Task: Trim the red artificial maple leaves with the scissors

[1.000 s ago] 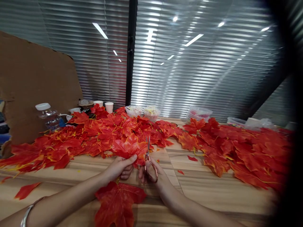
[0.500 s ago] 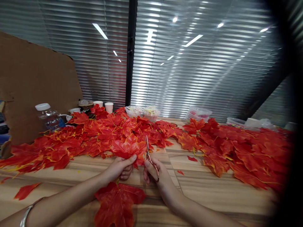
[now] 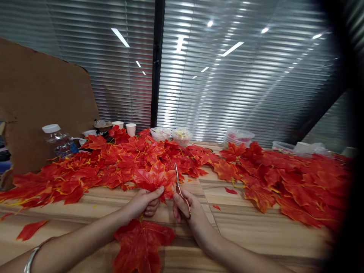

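A left hand (image 3: 150, 201) pinches a red maple leaf (image 3: 155, 175) at its near edge, thumb on top and the other fingers curled under, while a right hand (image 3: 187, 210) grips a pair of scissors (image 3: 178, 185) by the rose-gold handles at the leaf's right edge. The slim blades stand close together, tips pointing up and away; whether any leaf lies between them cannot be told.

At such close quarters, clean scissor work likely calls for a flat, taut leaf, a firm pinch well clear of the blades, and short snips near the pivot, since thin material may fold instead of cutting.

Both forearms angle in from the lower corners, the wrists low and nearly level, the hands facing each other just apart, the left one nearest the leaf's base.

Directly below the leaf is a second leaf (image 3: 143, 242), larger in view. A heap of red leaves (image 3: 119, 163) spreads behind and to the left of it, another pile (image 3: 298, 185) well to its right, with a loose red scrap (image 3: 231, 190) between on the wood-grained desk (image 3: 256, 235).
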Demonstrator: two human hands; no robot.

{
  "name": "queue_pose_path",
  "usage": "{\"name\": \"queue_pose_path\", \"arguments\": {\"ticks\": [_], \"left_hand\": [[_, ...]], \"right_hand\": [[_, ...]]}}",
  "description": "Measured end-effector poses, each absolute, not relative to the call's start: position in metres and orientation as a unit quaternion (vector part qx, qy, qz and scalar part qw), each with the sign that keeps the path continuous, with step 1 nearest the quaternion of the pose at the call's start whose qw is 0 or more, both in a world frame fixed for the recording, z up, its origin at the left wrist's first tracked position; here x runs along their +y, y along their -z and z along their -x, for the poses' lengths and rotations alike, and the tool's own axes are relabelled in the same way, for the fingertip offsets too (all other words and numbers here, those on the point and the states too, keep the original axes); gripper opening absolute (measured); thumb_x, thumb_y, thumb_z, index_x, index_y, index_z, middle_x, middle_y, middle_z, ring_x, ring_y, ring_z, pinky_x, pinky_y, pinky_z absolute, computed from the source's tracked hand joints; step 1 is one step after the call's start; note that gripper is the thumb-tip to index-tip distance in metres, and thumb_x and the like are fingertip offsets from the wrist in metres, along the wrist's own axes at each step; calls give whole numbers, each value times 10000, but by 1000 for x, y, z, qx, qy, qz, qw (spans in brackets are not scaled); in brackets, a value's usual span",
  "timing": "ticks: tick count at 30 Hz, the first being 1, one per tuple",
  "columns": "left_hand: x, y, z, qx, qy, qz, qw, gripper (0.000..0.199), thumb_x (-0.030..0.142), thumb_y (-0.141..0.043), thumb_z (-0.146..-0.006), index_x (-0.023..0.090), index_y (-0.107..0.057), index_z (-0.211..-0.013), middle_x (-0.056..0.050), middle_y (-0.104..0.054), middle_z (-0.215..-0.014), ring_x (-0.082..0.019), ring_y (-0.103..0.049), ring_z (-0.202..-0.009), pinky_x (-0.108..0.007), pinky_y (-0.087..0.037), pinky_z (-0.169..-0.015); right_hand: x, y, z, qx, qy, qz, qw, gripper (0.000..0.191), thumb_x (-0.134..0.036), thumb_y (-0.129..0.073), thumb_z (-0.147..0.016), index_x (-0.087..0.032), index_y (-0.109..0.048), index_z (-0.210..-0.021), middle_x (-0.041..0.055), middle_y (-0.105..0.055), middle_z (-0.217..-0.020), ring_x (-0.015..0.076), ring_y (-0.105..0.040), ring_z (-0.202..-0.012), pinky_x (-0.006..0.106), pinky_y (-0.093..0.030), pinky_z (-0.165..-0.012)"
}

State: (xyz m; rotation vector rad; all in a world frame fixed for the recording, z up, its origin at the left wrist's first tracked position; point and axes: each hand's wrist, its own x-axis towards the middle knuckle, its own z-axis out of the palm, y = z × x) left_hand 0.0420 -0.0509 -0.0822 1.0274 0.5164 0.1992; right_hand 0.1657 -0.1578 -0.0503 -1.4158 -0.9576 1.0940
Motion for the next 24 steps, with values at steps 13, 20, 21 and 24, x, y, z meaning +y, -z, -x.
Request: {"name": "queue_pose_path", "arguments": {"ticks": [13,20,21,24], "left_hand": [[-52,80,-41,234,-98,-477,842,613,635,-602,-605,192,-221,-421,92,-205,-350,-20,-159,-319,-234,-75,-378],[-49,89,-42,219,-117,-476,844,596,614,-597,-633,190,-227,-435,90,-205,-367,-24,-159,-330,-236,-74,-374],[-48,90,-43,220,-121,-476,843,596,612,-598,-633,190,-226,-436,89,-205,-367,-24,-159,-330,-236,-74,-373],[-50,89,-42,221,-120,-486,837,592,613,-602,-627,189,-234,-439,90,-209,-364,-24,-158,-327,-235,-73,-373]], "right_hand": [[-158,59,-167,-404,-452,581,543,370,-516,-545,-771,-156,-460,-747,-62,-437,-460,48,-352,-365,164,-280,-374],[-159,53,-163,-381,-451,588,553,416,-561,-548,-742,-156,-460,-722,-57,-435,-446,57,-359,-376,177,-294,-395],[-159,52,-163,-376,-453,587,556,413,-557,-553,-742,-155,-460,-715,-57,-431,-445,56,-355,-379,177,-291,-396],[-155,55,-170,-330,-440,574,607,378,-517,-560,-762,-160,-448,-704,-51,-438,-474,54,-352,-403,173,-271,-398]]}}
